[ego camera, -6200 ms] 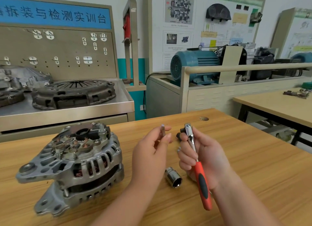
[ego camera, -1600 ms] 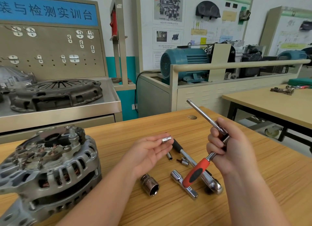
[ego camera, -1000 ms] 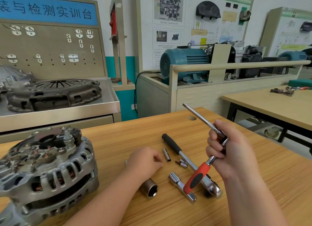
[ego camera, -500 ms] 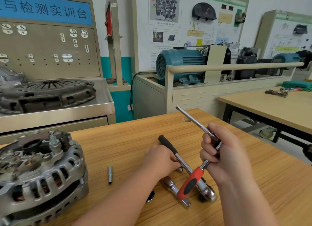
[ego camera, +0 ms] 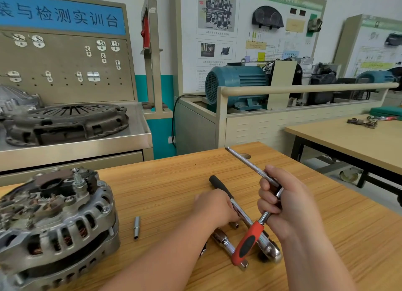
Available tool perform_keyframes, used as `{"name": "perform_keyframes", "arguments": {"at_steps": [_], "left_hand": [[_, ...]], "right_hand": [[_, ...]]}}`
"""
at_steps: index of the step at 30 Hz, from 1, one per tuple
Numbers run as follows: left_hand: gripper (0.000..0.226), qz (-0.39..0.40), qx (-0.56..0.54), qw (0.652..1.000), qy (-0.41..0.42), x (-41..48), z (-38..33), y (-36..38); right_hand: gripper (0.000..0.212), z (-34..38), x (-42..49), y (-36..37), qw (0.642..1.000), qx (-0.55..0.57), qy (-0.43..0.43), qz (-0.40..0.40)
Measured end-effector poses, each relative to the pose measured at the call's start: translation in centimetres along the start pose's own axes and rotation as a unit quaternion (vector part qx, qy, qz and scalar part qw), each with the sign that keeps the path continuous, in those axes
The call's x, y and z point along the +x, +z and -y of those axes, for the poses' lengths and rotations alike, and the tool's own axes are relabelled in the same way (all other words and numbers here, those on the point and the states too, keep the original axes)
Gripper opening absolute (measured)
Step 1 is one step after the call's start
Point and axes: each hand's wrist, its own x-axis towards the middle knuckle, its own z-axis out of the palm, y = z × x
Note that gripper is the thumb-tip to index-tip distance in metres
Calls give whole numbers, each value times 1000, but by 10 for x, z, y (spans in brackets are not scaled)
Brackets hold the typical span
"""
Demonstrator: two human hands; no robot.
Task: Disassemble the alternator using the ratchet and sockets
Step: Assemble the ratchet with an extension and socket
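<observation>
**Right hand holds the ratchet, left hand is down on the small parts**

The wooden table [ego camera: 174,182] has bare room between the alternator [ego camera: 56,221] at 9 o'clock and the left hand [ego camera: 214,206]. There is more bare wood at 3 o'clock, out to the table's right edge.

The right hand [ego camera: 289,206] is closed tight round the ratchet [ego camera: 248,240], held up over the middle of the table. The red handle points down to 7 o'clock. A silver extension bar [ego camera: 245,162] sticks out of the fist toward 10 o'clock.

The left hand lies palm down, with its fingers curled beside a black-handled tool [ego camera: 217,182] that runs from 11 to 5 o'clock (whether it pinches anything cannot be seen).

A slim socket [ego camera: 136,227] lies near the alternator, its long way running 12 to 6. A moment ago the left hand was palm up with a small socket on its fingertips. Now it is turned down.
</observation>
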Motion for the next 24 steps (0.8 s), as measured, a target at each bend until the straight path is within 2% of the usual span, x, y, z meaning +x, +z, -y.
{"name": "perform_keyframes", "arguments": {"at_steps": [7,10,13,20,22,24], "left_hand": [[5,12,-30,999,14,-5,2,0],[12,2,0,1000,8,-5,4,-1],[31,-8,23,1000,4,-4,4,2],[15,-11,-28,1000,0,-5,1,2],[9,-11,-73,997,17,-8,3,-2],[18,-18,-134,990,39,-13,9,-10]], "right_hand": [[23,1,-2,2,1000,3,1,4],[23,2,-3,1,1000,6,0,1],[22,2,-3,2,1000,3,0,1],[21,1,-2,2,1000,-4,3,3],[22,1,-2,2,1000,-6,3,2],[21,0,-2,1,1000,-11,4,1]]}}
